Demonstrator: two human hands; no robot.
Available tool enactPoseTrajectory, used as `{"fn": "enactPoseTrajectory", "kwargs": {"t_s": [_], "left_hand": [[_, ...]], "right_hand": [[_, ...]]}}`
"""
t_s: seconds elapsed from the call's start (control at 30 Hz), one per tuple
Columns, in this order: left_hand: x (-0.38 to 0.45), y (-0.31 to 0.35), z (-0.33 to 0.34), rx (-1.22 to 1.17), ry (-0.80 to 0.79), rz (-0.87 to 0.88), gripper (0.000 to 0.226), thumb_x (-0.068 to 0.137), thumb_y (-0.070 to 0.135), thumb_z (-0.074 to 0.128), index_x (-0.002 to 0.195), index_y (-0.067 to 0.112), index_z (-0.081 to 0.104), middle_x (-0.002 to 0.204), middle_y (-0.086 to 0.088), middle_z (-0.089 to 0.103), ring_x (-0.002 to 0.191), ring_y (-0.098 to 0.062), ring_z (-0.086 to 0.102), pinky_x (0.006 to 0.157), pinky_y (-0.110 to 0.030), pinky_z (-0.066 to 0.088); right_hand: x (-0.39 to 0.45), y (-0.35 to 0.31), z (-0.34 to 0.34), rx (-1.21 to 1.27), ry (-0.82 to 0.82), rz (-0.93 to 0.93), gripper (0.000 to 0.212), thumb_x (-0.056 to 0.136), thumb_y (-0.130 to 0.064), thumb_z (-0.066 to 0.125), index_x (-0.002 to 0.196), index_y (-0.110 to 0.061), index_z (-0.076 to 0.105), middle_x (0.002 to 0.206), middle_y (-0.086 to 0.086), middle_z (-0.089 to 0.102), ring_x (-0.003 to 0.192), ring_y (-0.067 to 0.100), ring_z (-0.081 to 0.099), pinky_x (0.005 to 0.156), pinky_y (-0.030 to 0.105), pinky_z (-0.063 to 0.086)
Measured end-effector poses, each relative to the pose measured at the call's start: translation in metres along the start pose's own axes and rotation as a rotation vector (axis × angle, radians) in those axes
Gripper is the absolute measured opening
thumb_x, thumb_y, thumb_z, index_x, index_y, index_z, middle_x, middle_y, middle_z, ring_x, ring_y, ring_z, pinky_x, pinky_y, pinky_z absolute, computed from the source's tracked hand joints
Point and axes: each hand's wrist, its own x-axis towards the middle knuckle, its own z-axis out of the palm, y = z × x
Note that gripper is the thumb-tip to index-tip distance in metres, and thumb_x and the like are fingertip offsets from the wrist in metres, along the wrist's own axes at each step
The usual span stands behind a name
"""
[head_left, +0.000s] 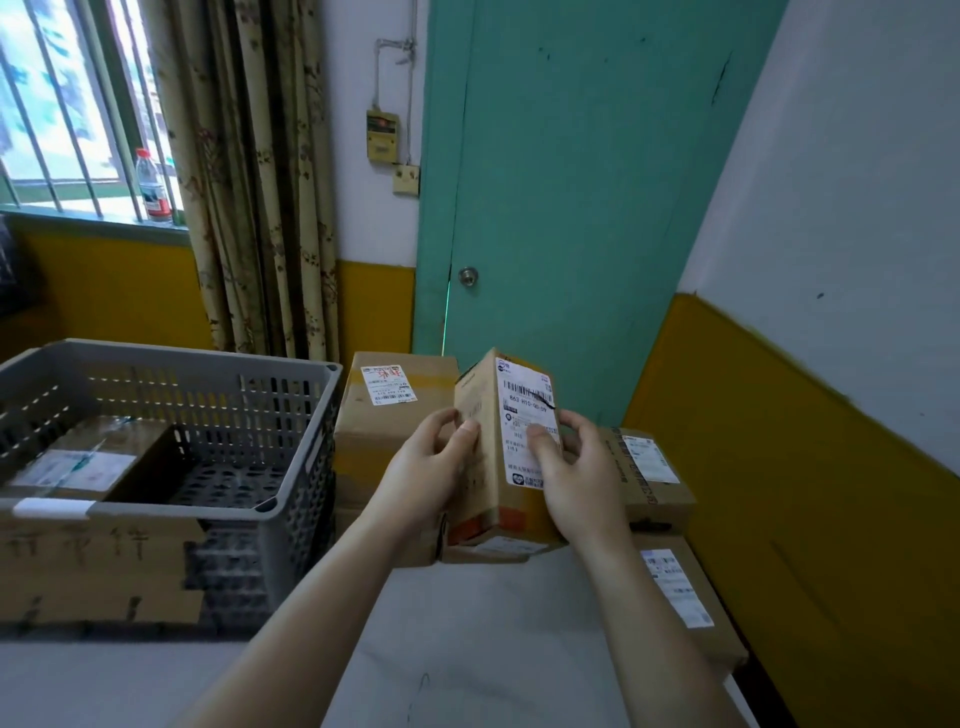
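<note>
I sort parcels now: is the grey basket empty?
Not empty. One labelled cardboard box lies inside the basket, on its left side.

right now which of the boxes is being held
The small upright box in the left hand and right hand; no hand holds the other boxes.

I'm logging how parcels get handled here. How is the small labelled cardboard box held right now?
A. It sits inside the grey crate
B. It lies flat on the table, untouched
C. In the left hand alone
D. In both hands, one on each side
D: the left hand grips the left side of the small box and the right hand grips its right side, thumb on the shipping label, with the box held upright.
</note>
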Motion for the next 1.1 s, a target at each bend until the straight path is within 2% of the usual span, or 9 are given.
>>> {"fn": "enactPoseTrajectory", "kwargs": {"t_s": [0.07,0.17,0.2,0.37,0.57,0.73,0.87,1.0,1.1], "left_hand": [[0.001,-0.001,0.001,0.001,0.007,0.002,0.046,0.096,0.060,0.059,0.133,0.033,0.054,0.112,0.010,0.074,0.098,-0.011,0.075,0.083,-0.039,0.065],[-0.001,-0.002,0.005,-0.034,0.020,0.008,0.045,0.094,0.057,0.064,0.126,0.027,0.064,0.102,0.009,0.079,0.090,-0.008,0.077,0.073,-0.029,0.064],[-0.002,-0.003,0.006,-0.056,0.021,0.015,0.044,0.094,0.056,0.065,0.128,0.028,0.064,0.103,0.010,0.079,0.090,-0.007,0.077,0.071,-0.028,0.064],[-0.006,-0.003,0.005,-0.266,-0.114,-0.048,0.032,0.094,0.047,0.066,0.125,0.051,0.056,0.112,0.010,0.077,0.100,-0.014,0.077,0.080,-0.039,0.065],[-0.014,-0.005,0.001,-0.304,-0.164,-0.027,0.055,0.094,0.043,0.071,0.143,0.046,0.046,0.111,0.011,0.077,0.102,-0.017,0.077,0.076,-0.033,0.064],[-0.019,-0.003,0.001,-0.239,-0.173,0.031,0.060,0.096,0.040,0.070,0.146,0.048,0.038,0.105,0.011,0.078,0.098,-0.018,0.078,0.071,-0.030,0.064],[-0.022,-0.004,-0.003,-0.221,-0.192,0.050,0.061,0.098,0.042,0.065,0.151,0.049,0.035,0.104,0.017,0.077,0.097,-0.011,0.077,0.068,-0.025,0.062],[-0.027,-0.005,-0.006,-0.198,-0.210,0.035,0.060,0.101,0.038,0.062,0.153,0.047,0.033,0.103,0.018,0.076,0.098,-0.009,0.076,0.067,-0.024,0.062],[-0.027,-0.003,-0.008,-0.202,-0.123,0.049,0.060,0.100,0.039,0.064,0.153,0.043,0.037,0.106,0.013,0.078,0.098,-0.012,0.077,0.074,-0.030,0.064]], "right_hand": [[-0.002,-0.003,-0.001,0.000,-0.041,-0.021,0.017,0.094,-0.054,0.067,0.105,-0.042,0.063,0.093,-0.031,0.072,0.087,-0.010,0.069,0.074,0.017,0.056],[-0.008,-0.009,-0.001,-0.029,-0.170,0.018,0.057,0.076,-0.076,0.067,0.117,-0.037,0.066,0.107,-0.021,0.075,0.098,0.000,0.071,0.086,0.031,0.059],[-0.009,-0.010,-0.001,-0.036,-0.195,0.030,0.060,0.076,-0.075,0.069,0.121,-0.036,0.065,0.111,-0.018,0.075,0.100,0.000,0.071,0.086,0.031,0.059],[-0.011,-0.012,-0.005,0.188,-0.229,0.112,0.038,0.086,-0.046,0.068,0.123,-0.036,0.071,0.111,-0.010,0.078,0.100,0.011,0.075,0.089,0.043,0.063],[-0.013,-0.013,-0.009,0.138,-0.235,0.203,0.027,0.095,-0.048,0.059,0.111,-0.035,0.078,0.102,-0.007,0.080,0.098,0.016,0.076,0.095,0.049,0.060],[-0.003,-0.023,-0.009,0.074,-0.174,0.280,0.050,0.095,-0.064,0.055,0.098,-0.022,0.081,0.093,-0.001,0.081,0.092,0.022,0.077,0.092,0.051,0.060],[-0.005,-0.024,-0.007,0.044,-0.134,0.247,0.053,0.096,-0.064,0.055,0.095,-0.017,0.080,0.090,0.001,0.081,0.089,0.023,0.077,0.089,0.051,0.061],[-0.012,-0.024,-0.008,0.065,-0.170,0.247,0.047,0.095,-0.063,0.058,0.100,-0.021,0.080,0.092,-0.003,0.081,0.089,0.018,0.077,0.088,0.048,0.062],[-0.023,-0.019,-0.008,0.093,-0.281,0.215,0.031,0.091,-0.059,0.065,0.112,-0.037,0.075,0.103,-0.012,0.079,0.099,0.012,0.075,0.094,0.046,0.061]]}}
